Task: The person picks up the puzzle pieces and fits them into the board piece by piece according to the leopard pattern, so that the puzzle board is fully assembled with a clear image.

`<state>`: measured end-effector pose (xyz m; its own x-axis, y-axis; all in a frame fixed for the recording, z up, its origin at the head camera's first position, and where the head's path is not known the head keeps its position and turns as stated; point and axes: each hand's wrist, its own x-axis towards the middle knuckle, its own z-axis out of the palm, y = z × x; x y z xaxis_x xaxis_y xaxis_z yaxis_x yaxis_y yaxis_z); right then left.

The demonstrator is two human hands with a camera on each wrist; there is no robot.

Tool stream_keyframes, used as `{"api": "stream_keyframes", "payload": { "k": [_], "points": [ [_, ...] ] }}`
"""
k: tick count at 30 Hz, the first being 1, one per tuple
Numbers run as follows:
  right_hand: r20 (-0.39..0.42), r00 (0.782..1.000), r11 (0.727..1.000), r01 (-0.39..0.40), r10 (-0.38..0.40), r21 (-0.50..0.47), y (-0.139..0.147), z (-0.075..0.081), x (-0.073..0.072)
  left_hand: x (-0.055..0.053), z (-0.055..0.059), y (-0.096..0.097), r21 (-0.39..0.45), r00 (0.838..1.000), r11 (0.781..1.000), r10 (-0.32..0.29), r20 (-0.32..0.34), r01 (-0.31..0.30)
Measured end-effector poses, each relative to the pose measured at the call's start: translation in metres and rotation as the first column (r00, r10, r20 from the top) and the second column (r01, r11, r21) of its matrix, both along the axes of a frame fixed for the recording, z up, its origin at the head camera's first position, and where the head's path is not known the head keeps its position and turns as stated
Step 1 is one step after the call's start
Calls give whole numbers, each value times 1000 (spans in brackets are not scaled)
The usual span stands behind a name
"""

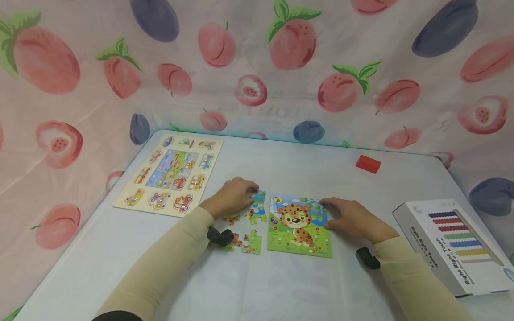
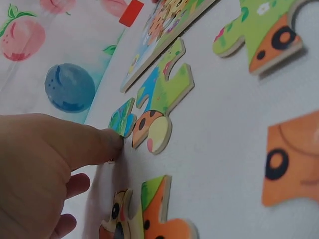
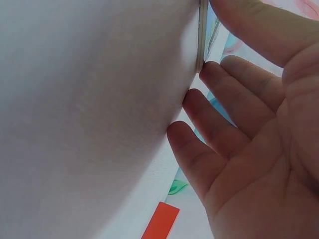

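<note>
My left hand (image 1: 234, 196) pinches a small blue-green jigsaw puzzle piece (image 2: 121, 118) at the top of a loose group, thumb at its edge. Just below that lies a green piece with a spotted ear (image 1: 256, 215). Several more orange and green pieces (image 1: 252, 243) lie nearer me, partly hidden by the left wrist in the head view. To their right is a square leopard picture board (image 1: 299, 227). The right hand (image 1: 351, 218) touches the board's right edge with thumb and fingertips, its fingers extended in the right wrist view (image 3: 239, 114).
A wooden vehicle puzzle board (image 1: 209, 180) lies at the back left. Towards the back right sits a red block (image 1: 368, 164). A white box with coloured strips pictured on it (image 1: 453, 245) stands beyond the right forearm. Fruit-print cloth (image 1: 249, 53) hangs behind the table.
</note>
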<state>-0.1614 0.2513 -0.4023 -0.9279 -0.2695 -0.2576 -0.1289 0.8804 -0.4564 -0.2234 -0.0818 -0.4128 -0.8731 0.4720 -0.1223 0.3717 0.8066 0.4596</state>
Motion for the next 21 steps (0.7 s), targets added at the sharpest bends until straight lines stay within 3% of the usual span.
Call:
{"api": "stream_keyframes", "payload": {
  "k": [8,21],
  "points": [
    [-5,1000,1000,-2,2,2,0,0,0,-1,0,0,14,999,999,35,8,-35],
    [-5,1000,1000,-4,4,3,0,0,0,-3,-1,-2,-30,995,999,38,-87,-41]
  ]
}}
